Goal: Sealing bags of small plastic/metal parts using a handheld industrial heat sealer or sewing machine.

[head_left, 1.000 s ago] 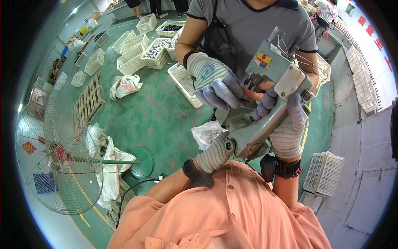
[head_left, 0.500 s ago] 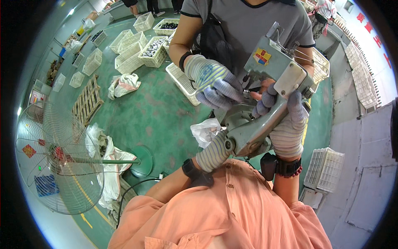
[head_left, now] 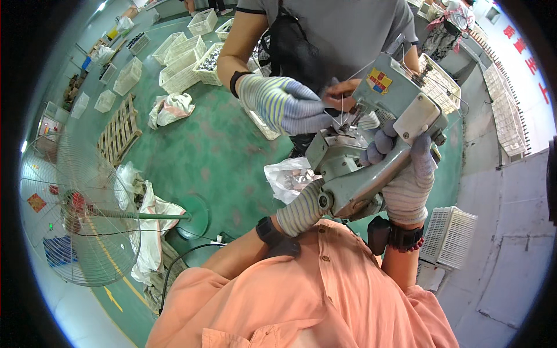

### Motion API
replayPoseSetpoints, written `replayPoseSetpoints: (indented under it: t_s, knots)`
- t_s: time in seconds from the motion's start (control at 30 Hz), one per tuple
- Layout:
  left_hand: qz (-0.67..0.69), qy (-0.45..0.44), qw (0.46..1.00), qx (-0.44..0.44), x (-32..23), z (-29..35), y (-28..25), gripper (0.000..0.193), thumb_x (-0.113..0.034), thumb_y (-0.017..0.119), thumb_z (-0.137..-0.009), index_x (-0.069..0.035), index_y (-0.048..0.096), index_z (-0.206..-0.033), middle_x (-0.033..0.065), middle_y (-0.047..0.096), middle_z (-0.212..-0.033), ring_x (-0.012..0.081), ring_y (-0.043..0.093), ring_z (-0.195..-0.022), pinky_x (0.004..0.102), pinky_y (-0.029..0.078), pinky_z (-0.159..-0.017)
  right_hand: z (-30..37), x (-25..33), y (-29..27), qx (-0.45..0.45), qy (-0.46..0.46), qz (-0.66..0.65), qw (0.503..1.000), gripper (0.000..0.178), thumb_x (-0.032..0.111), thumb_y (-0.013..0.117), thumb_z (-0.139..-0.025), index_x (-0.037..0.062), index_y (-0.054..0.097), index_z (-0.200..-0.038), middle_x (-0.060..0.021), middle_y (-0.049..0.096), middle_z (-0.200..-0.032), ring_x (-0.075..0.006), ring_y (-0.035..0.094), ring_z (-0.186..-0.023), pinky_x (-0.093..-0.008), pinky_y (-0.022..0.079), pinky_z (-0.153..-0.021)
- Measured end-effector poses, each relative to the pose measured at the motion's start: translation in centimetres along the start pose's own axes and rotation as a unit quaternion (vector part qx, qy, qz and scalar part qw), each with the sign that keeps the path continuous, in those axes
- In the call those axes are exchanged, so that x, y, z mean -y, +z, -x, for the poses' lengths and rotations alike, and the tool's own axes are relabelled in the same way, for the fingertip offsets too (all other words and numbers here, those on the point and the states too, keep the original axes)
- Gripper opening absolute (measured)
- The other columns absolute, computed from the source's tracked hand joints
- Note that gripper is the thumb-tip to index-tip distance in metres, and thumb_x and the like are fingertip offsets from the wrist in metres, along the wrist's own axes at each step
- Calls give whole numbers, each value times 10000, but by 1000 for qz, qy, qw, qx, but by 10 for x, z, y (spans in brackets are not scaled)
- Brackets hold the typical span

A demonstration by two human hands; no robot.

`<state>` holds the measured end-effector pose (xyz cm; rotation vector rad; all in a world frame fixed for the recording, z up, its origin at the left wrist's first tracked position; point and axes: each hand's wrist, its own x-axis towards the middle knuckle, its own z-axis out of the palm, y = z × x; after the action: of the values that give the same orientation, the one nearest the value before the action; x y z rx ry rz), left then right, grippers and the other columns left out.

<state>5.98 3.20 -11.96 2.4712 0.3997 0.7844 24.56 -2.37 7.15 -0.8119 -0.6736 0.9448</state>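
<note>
Sewing machine (head_left: 371, 182) above blotchy green floor (head_left: 217, 145), white crates (head_left: 180, 72) beyond.

Floor (head_left: 226, 148): green (dull patches mottle it)
Pallet (head_left: 123, 124): slatted wood, lying flat
Sack (head_left: 172, 109): white, crumpled, right of the pallet
Crates (head_left: 180, 77): white, clustered farther off
Fan base (head_left: 195, 214): round, green

Red characters (head_left: 531, 65) on wall (head_left: 513, 61), sticker (head_left: 379, 81) on machine (head_left: 371, 181)
</note>
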Motion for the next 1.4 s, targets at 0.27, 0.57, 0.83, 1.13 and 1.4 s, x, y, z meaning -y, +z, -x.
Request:
replayPoseSetpoints:
  t_s: [0.27,0.57,0.83,1.13,1.4]
  knots:
    - [-24,107,994,13,10,-1,8,287,-69,592,-773,91,584,-1011,262,602,-921,472,621,-968,587,481,-1013,11,-9,-21,-15,13,-14,1000,648,605,699,-889,10,606,-1129,-103,641,-913,-233,637,-818,-392,546,-755]
    - [278,-79,957,35,1,-9,10,369,-181,517,-964,48,539,-1253,214,596,-1210,332,586,-1107,459,465,-1068,13,-13,-24,-31,17,4,999,670,634,689,-889,19,605,-1144,-104,645,-959,-226,636,-866,-408,545,-809]
    - [652,-224,715,117,50,-7,47,455,-257,487,-1087,-44,447,-1487,77,508,-1490,201,457,-1384,333,390,-1165,14,-16,-26,-33,57,31,997,656,569,723,-899,10,549,-1196,-96,602,-994,-234,599,-876,-440,524,-801]
    - [441,-332,789,270,40,-36,-12,362,-138,659,-971,-20,621,-1311,77,668,-1250,181,605,-1115,336,494,-972,21,-38,-56,-86,119,18,989,701,534,764,-868,24,553,-1300,-94,648,-1137,-240,633,-1053,-416,518,-972]
    - [181,-400,880,181,137,55,43,390,-257,733,-891,-12,685,-1191,158,747,-1066,312,707,-995,406,534,-933,35,-52,-93,-116,126,-7,985,692,487,790,-865,32,541,-1323,-91,597,-1245,-258,565,-1177,-481,455,-1054]
